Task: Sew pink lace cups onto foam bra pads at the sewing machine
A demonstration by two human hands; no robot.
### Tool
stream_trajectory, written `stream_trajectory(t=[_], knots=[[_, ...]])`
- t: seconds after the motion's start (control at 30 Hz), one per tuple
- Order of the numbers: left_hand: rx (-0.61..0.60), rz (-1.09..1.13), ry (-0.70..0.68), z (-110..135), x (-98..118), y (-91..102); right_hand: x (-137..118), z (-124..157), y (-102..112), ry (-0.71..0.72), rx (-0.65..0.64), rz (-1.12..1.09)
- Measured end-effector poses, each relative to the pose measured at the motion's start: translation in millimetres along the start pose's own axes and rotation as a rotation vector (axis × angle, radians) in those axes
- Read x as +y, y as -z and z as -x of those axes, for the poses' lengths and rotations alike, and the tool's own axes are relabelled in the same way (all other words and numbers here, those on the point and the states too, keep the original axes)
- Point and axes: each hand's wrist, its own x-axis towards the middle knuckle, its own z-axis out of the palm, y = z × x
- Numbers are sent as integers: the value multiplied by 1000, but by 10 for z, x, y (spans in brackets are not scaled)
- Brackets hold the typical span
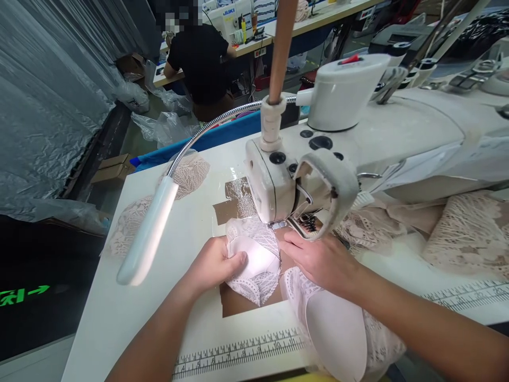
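A pale pink lace bra cup (256,260) lies on the table under the head of a white sewing machine (286,175). My left hand (212,262) is closed on the cup's left edge, thumb on top. My right hand (318,257) lies flat with fingers stretched out, pressing the fabric just right of the needle area. A second padded cup (338,329) of the same garment hangs toward the table's front edge below my right wrist.
A white gooseneck lamp (149,233) reaches over the table's left side. Lace pieces (189,172) lie at the back left, and more lace fabric (465,233) is piled at the right. Ruler strips (238,353) run along the front edge. Another person (199,58) sits at a far table.
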Motion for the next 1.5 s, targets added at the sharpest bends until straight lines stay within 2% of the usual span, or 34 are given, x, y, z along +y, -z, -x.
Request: stream_trajectory(t=[0.1,0.2,0.27,0.3,0.37,0.43,0.5,0.63,0.77,0.87,0.97,1.07,1.2,1.3,1.4,1.5], knots=[[78,-203,-4,97,100,91,2,8,-16,-10,5,-15],[333,-495,-75,265,241,214,17,32,-36,-25,34,-67],[469,-559,-231,343,337,238,23,44,-46,-27,62,-101],[476,-550,-344,353,381,220,23,48,-53,-27,73,-119],[361,-512,-554,303,450,122,16,55,-73,-24,73,-163],[220,-510,-642,172,484,-31,6,65,-101,-7,52,-213],[195,-560,-603,7,472,-193,1,77,-127,11,28,-253],[302,-643,-542,-230,356,-413,8,91,-146,-16,64,-262],[398,-696,-649,-283,242,-474,13,62,-122,-69,99,-225],[427,-664,-678,-295,214,-470,7,23,-105,-86,107,-213],[422,-541,-650,-305,238,-447,-1,-5,-112,-92,92,-203],[350,-381,-602,-298,287,-405,-8,-15,-133,-79,40,-195],[266,-225,-463,-281,329,-350,-20,-25,-138,-84,-43,-151],[239,-60,-362,-290,319,-320,-33,-28,-127,-77,-45,-108],[203,140,-316,-315,283,-295,-43,-14,-129,-67,-22,-89],[192,240,-273,-341,244,-278,-49,6,-142,-73,-12,-75]])
